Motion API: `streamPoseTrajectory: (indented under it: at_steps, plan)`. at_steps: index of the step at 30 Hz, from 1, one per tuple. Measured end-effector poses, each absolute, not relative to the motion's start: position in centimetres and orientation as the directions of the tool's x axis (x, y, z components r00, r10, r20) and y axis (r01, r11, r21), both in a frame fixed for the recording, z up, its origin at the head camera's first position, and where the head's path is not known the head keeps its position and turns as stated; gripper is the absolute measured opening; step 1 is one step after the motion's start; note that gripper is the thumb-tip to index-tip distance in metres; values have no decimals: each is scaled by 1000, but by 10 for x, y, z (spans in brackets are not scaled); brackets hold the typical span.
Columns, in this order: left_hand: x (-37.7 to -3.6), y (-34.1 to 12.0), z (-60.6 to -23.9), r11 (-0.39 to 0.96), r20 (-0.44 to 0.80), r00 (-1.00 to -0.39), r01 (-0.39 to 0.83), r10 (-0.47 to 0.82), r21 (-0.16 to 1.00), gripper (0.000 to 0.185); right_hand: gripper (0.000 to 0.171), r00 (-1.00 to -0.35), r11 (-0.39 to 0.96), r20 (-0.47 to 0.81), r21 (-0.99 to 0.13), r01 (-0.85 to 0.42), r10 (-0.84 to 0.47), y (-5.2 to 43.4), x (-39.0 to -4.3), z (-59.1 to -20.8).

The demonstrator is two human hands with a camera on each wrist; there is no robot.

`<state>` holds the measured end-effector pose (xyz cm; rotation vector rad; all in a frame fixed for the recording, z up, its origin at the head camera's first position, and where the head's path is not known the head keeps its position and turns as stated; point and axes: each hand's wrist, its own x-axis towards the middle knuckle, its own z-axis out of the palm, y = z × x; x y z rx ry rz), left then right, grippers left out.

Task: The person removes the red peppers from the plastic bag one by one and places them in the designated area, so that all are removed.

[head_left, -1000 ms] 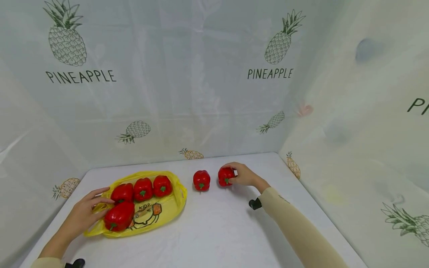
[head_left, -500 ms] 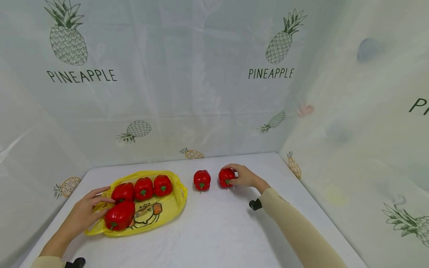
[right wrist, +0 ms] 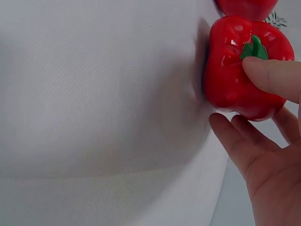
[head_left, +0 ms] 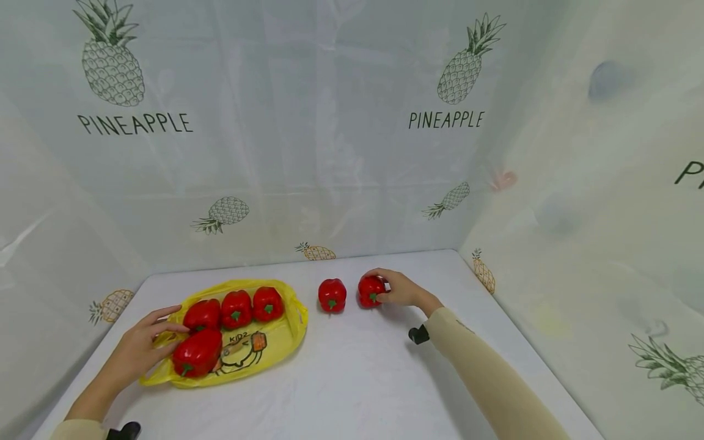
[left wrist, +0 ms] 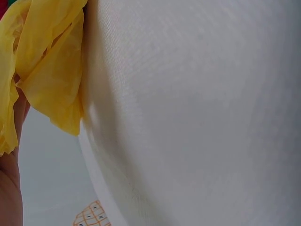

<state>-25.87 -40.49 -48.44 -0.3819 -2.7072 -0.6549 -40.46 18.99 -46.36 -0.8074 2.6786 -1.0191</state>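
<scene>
My right hand (head_left: pixel 401 288) grips a red bell pepper (head_left: pixel 370 292) on the white table, thumb by the green stem and fingers behind it. The right wrist view shows the thumb pressed on the pepper (right wrist: pixel 230 80). A second red bell pepper (head_left: pixel 332 294) stands just left of it. At the left lies a flat yellow plastic bag (head_left: pixel 280 339) with several red bell peppers on it. My left hand (head_left: pixel 137 351) rests at the bag's left edge, fingers spread and relaxed, fingertips right by the nearest pepper (head_left: pixel 198 354). In the left wrist view, the yellow bag (left wrist: pixel 54 70) hides most of that hand.
The white tabletop (head_left: pixel 341 379) runs to a pale curtain (head_left: pixel 352 153) printed with pineapples at the back. More of this curtain (head_left: pixel 577 244) hangs along the right side. A black strap piece (head_left: pixel 419 335) sits at the right wrist.
Almost nothing differs. The whole view shifts very slightly, and both hands stay in the same places by the peppers.
</scene>
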Motion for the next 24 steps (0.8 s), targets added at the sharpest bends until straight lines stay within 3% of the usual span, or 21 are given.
streamPoseTrajectory:
  at_steps: [14, 24]
  plan:
    - [-261, -409, -485, 859, 393, -899, 349, 194, 375, 28, 63, -832, 614, 29, -661, -432, -554, 193, -400, -450]
    - [-260, -409, -487, 866, 423, -885, 359, 196, 349, 31, 61, -809, 630, 182, -541, -557, -559, 171, -385, -419]
